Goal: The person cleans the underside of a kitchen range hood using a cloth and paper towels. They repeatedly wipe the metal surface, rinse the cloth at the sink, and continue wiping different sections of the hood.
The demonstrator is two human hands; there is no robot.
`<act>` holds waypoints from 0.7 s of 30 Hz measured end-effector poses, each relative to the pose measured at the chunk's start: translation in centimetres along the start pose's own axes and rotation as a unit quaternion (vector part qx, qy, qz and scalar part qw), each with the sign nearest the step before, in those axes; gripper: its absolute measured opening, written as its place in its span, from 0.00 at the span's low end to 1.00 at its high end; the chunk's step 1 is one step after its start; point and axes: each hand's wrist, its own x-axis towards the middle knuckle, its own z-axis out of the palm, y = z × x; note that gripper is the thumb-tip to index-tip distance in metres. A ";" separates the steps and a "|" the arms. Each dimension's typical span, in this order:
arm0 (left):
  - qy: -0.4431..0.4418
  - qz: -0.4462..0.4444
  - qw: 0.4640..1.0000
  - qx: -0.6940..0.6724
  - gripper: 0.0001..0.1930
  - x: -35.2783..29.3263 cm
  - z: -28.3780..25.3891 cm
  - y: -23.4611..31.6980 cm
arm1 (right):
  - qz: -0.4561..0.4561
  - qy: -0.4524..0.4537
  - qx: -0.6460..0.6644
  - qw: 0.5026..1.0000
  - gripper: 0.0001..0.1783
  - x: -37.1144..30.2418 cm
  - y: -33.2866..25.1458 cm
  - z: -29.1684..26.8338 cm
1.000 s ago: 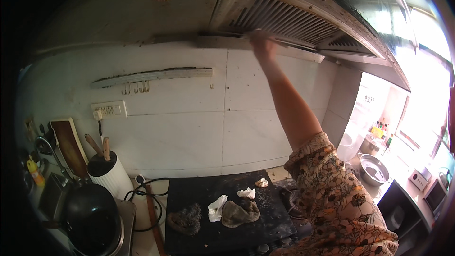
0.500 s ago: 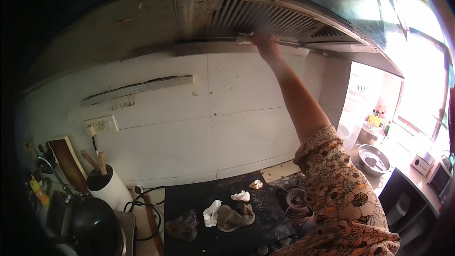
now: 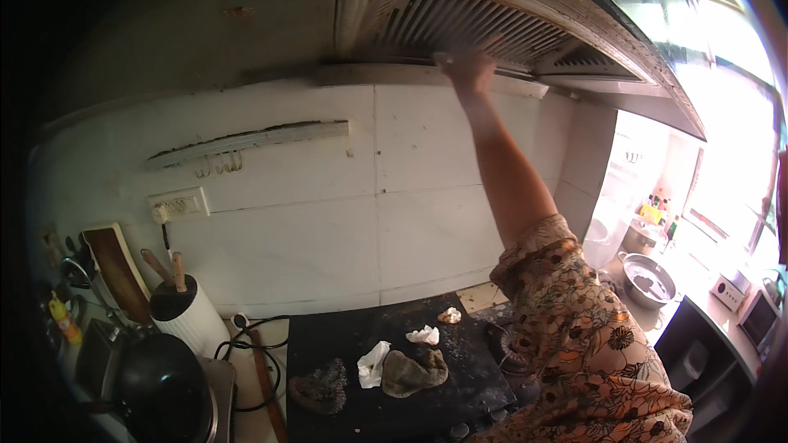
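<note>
1. Basically, range hood (image 3: 353,12) takes up the top; slatted grille (image 3: 460,16) on its underside, right of middle. Grimy, brown spots along the frame.
2. White tiled wall (image 3: 304,234) below, far side. Rail (image 3: 254,142) with hooks mounted on it, left half; socket panel (image 3: 190,202) lower left of that.
3. Patterned sleeve (image 3: 587,336) comes in from near right, bare forearm reaching up and far to the hood.
4. Black flat panel (image 3: 328,336), near middle, with loose bits on it. Burner partly visible just right of it, behind the sleeve.
5. Round black pan (image 3: 160,390) near left. White ribbed knife holder (image 3: 193,324) just beyond, two wooden handles sticking out.
6. Metal basin (image 3: 636,294) on the right-hand bench, liquid inside.
7. Right hand (image 3: 469,72) up at the grille's far-side edge, fingers closed on a pale wad (image 3: 444,58). Motion blur; can't tell whether the wad touches the hood. Left hand out of frame, can't tell its state.
8. On the panel: grey cloth (image 3: 414,373) middle, dark mesh scrubber (image 3: 320,385) left.
9. White paper (image 3: 373,363) just left of the cloth; crumpled tissue (image 3: 423,335) farther back; small stained wad (image 3: 449,315) far right.
</note>
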 end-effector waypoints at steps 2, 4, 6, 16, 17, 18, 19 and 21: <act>-0.005 0.007 1.000 -0.019 0.04 0.1 0.6 -0.1 | -0.027 0.055 0.097 0.993 0.12 0.2 -2.1 1.1; -0.006 0.004 1.000 -0.012 0.04 0.1 0.3 0.2 | -0.103 0.008 -0.053 0.993 0.12 0.0 -4.7 2.3; -0.007 -0.002 1.000 -0.004 0.04 0.2 0.3 0.4 | -0.064 0.006 0.108 0.992 0.12 -0.7 -6.7 4.0; 0.012 0.004 1.000 0.018 0.04 -0.4 1.1 0.0 | -0.118 -0.140 -0.058 0.981 0.19 2.0 5.2 3.8; 0.010 0.000 1.000 0.019 0.04 -0.5 1.2 0.2 | -0.086 -0.155 0.033 0.983 0.23 2.1 7.7 2.5; 0.000 -0.005 1.000 0.017 0.05 -0.6 1.1 0.4 | -0.051 -0.159 0.127 0.978 0.27 2.3 10.0 1.2; -0.011 -0.007 1.000 0.014 0.05 -0.5 0.9 0.5 | -0.019 -0.123 0.196 0.973 0.23 2.8 11.7 0.1; -0.038 -0.025 0.999 0.018 0.05 0.1 0.5 1.4 | 0.026 -0.038 0.334 0.941 0.15 4.0 15.2 -2.5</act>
